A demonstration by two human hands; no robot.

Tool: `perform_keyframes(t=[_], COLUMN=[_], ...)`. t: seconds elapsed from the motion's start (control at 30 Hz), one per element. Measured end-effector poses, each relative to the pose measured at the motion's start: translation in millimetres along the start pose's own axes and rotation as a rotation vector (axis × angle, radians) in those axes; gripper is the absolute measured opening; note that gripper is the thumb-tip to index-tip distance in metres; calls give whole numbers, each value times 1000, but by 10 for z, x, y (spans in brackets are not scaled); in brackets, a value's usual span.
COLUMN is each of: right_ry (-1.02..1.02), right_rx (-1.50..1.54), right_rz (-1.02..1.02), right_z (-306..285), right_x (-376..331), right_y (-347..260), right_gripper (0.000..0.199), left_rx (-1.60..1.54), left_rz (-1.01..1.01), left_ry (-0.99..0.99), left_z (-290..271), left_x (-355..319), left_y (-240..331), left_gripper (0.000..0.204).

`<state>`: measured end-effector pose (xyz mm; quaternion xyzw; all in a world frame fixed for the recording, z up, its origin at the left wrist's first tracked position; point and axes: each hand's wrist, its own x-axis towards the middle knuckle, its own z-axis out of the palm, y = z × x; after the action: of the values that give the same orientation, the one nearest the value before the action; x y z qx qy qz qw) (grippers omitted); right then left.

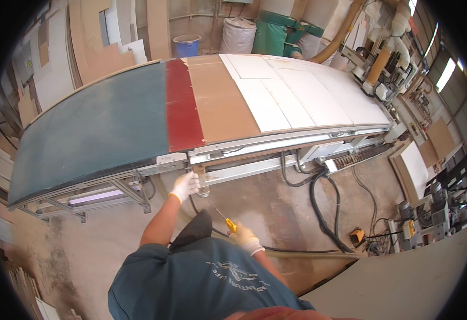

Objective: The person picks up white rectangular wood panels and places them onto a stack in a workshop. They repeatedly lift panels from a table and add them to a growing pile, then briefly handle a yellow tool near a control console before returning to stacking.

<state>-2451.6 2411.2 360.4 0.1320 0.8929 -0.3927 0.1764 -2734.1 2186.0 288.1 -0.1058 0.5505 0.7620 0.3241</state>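
A white glove covers my left hand (185, 186), which is raised to the near edge of the long worktable, just under the joint beside the red strip (184, 114). Its fingers are curled together, and what they hold, if anything, is too small to make out. Lower and to the right, my gloved right hand (246, 239) is closed round a yellow-handled tool (231, 225). A long, thin metal shaft or blade points from it toward the table's edge; I cannot tell whether it is a knife or a screwdriver.
The dark green tabletop (100, 117) stretches left; white panels (297, 96) lie on a brown board at right. Black cables (319, 208) and a hose cross the floor. Machinery (383, 69) stands far right, a blue bucket (187, 47) behind the table, a grey sheet (399, 282) near right.
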Motion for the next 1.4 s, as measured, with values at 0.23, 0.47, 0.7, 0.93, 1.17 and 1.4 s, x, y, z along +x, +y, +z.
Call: perform_keyframes(t=[0.23, 0.47, 0.7, 0.93, 1.17, 1.4], right_ry=[44, 73, 116, 169, 197, 241], right_rx=[-74, -122, -278, -367, -412, -357], right_rz=[28, 38, -105, -90, -74, -89], right_z=[-563, -1519, -2376, -2964, -3368, -3741], right_x=[606, 2192, 3928, 5109, 5634, 5959], right_y=[27, -398, -1273, -1741, -1910, -1688], right_gripper=[49, 36, 33, 31, 31, 35], left_rx=[369, 304, 1325, 1316, 1358, 1373], left_rz=[158, 314, 774, 733, 759, 814], left_ry=[58, 320, 643, 661, 681, 694], left_z=[434, 576, 699, 817, 855, 850], left_x=[1029, 2887, 3462, 3440, 3435, 3447], left_y=[416, 1099, 907, 898, 913, 883], left_gripper=[29, 30, 35, 35, 35, 34])
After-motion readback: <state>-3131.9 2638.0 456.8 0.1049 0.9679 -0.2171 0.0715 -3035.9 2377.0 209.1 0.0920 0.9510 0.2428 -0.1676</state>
